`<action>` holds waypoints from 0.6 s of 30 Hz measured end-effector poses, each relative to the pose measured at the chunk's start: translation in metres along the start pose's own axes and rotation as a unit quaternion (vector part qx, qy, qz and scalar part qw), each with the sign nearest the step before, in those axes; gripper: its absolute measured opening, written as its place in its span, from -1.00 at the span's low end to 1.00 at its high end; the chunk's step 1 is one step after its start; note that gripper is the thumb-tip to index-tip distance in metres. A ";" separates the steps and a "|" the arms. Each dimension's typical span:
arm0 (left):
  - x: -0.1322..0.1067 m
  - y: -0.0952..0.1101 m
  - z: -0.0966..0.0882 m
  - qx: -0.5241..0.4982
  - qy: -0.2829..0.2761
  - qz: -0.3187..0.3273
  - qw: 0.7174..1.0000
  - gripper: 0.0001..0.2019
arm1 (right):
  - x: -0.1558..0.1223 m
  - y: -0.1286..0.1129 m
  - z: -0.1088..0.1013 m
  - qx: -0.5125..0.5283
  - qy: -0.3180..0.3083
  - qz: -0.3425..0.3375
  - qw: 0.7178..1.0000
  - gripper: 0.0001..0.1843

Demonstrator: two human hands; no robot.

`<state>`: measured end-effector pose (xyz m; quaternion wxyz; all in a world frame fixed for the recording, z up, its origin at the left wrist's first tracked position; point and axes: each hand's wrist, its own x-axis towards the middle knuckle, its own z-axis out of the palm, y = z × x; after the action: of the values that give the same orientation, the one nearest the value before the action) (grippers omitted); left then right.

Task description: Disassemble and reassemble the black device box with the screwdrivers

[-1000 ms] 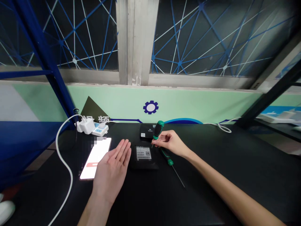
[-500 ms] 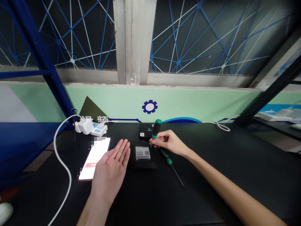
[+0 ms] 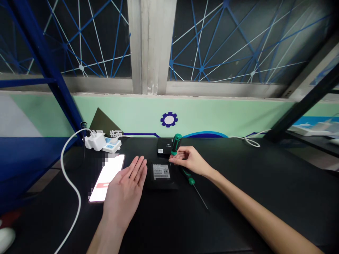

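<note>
My right hand (image 3: 192, 160) pinches a green-and-black screwdriver (image 3: 176, 144) low down, around its shaft. The screwdriver stands nearly upright, tip down, at the far right corner of a flat black device (image 3: 161, 181) with a white printed label (image 3: 160, 171). Whether the tip sits in a screw is too small to tell. My left hand (image 3: 124, 192) rests palm up with fingers stretched, left of the device, and holds nothing. A lit phone (image 3: 106, 178) lies partly behind that hand. A second green-handled screwdriver (image 3: 191, 181) lies on the table, right of the device, below my right hand.
Behind the device is a black box (image 3: 162, 147) with a small white label. A white power strip (image 3: 111, 145) with plugs stands at the back left, and a white cable (image 3: 77, 190) curves down from it. Blue shelf posts (image 3: 57, 83) rise at the left.
The screwdriver's handle tips very slightly left in my right hand. My left hand keeps its pose.
</note>
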<state>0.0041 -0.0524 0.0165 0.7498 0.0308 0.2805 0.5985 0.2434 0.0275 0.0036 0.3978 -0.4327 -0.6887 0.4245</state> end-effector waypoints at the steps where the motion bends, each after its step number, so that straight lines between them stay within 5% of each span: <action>1: 0.000 0.000 0.000 -0.001 -0.001 0.001 1.000 -0.48 | 0.000 0.000 0.000 0.002 -0.007 -0.001 1.000 -0.53; 6: -0.001 0.000 0.002 -0.005 -0.005 0.007 1.000 -0.49 | -0.003 -0.007 -0.003 0.016 -0.048 0.000 0.999 -0.55; 18: -0.002 -0.001 0.005 -0.017 0.009 0.005 1.000 -0.49 | -0.001 -0.004 -0.001 -0.014 -0.018 -0.010 1.000 -0.58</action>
<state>0.0070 -0.0530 0.0207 0.7446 0.0139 0.2766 0.6073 0.2438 0.0255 0.0073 0.3837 -0.4238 -0.7056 0.4186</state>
